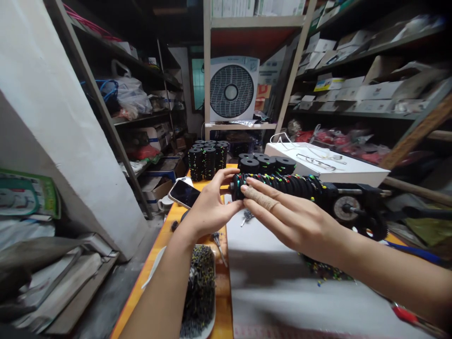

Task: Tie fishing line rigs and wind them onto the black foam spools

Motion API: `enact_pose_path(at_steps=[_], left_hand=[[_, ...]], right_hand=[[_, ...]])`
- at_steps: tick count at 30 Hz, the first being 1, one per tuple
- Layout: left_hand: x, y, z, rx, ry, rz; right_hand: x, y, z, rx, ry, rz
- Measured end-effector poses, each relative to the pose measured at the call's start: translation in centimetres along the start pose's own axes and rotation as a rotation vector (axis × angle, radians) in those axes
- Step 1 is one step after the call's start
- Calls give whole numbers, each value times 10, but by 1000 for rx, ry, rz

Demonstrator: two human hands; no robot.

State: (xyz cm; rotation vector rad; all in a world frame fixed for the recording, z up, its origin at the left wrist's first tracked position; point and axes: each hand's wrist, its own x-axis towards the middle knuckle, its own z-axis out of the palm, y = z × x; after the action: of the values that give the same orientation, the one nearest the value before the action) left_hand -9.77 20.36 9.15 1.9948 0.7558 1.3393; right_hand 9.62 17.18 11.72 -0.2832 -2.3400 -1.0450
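A long black roll [282,184] with ridges and small coloured tips lies level on a metal spindle [348,191]. My left hand [213,207] is curled round the roll's left end, thumb below and fingers above. My right hand [300,219] lies along the roll's near side with its fingers stretched out, the tips touching it near the left end. Tan tape [261,198] wraps one right finger. Beneath my left forearm is a white tray [211,325] full of thin dark pieces with yellowish tips. More small coloured-tipped pieces [326,270] lie below my right wrist.
Black cylinders [209,160] stand at the back, with shorter black rolls [266,163] beside them. A phone [183,193] leans at the left edge. A white box [328,162] with a cable stands back right. A box fan [232,89] faces me; loaded shelves [353,103] flank the bench.
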Motion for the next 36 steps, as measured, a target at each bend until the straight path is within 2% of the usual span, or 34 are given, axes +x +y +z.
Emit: enact_pose_path(at_steps=[6,9,12,17,23,28,33,36], left_hand=[[0,3,0,-30,-4,-25],[-2,4,0,-27,3,-65],[-3,4,0,-25,6,-100],[-2,2,0,-47,9,-78],[-2,3,1,-78,1,-58],[-3,3,0,-90,-19,-102],[-2,2,0,-47,1,-72],[-3,4,-1,-26,-26,-55]], right_hand=[[-7,6,-1,70,-31,-3],[-6,11,-3,204,25,204],[4,13,-7,240,51,395],[23,16,-10,237,-14,358],[25,17,-1,155,-59,254],[27,21,2,309,21,425],[28,25,0,398,16,518],[28,27,-2,440,12,581]])
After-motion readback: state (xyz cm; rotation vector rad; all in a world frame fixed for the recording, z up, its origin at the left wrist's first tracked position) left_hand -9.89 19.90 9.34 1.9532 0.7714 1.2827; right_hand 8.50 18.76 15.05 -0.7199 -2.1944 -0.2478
